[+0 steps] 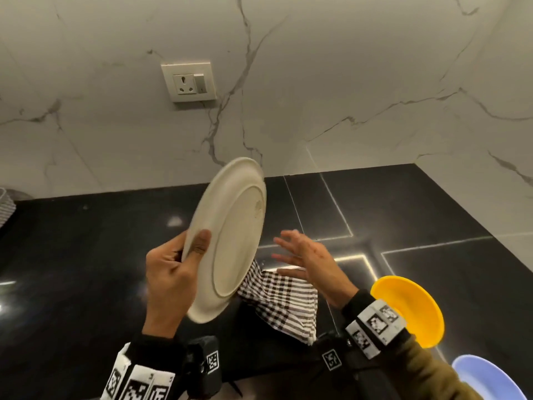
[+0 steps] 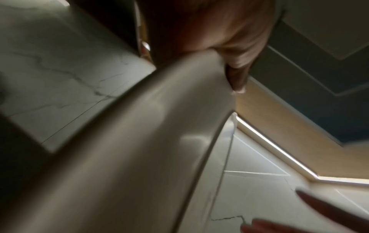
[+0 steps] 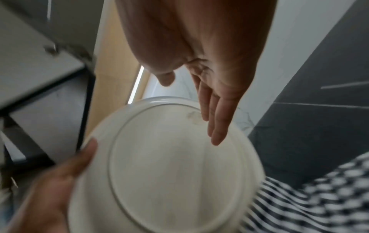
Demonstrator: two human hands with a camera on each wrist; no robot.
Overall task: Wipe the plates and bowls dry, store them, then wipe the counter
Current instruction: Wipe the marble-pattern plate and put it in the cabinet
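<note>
Fingers (image 1: 199,243) pinch plate (image 1: 236,226) rim above counter (image 1: 86,255); right hand (image 1: 305,255) apart.

Three pieces of tableware are in sight: one cream plate (image 1: 230,241), one yellow plate (image 1: 415,307) and one pale blue plate (image 1: 484,379) at the lower right edge. No bowl can be told apart with certainty, since the yellow and blue pieces are partly cut off. There is one checked cloth (image 1: 284,301). Two hands show: one left hand (image 1: 170,281) and one right hand (image 1: 308,261). One wall socket (image 1: 189,82) sits on the marble wall. One ribbed grey object (image 1: 5,206) peeks in at the far left edge.
</note>
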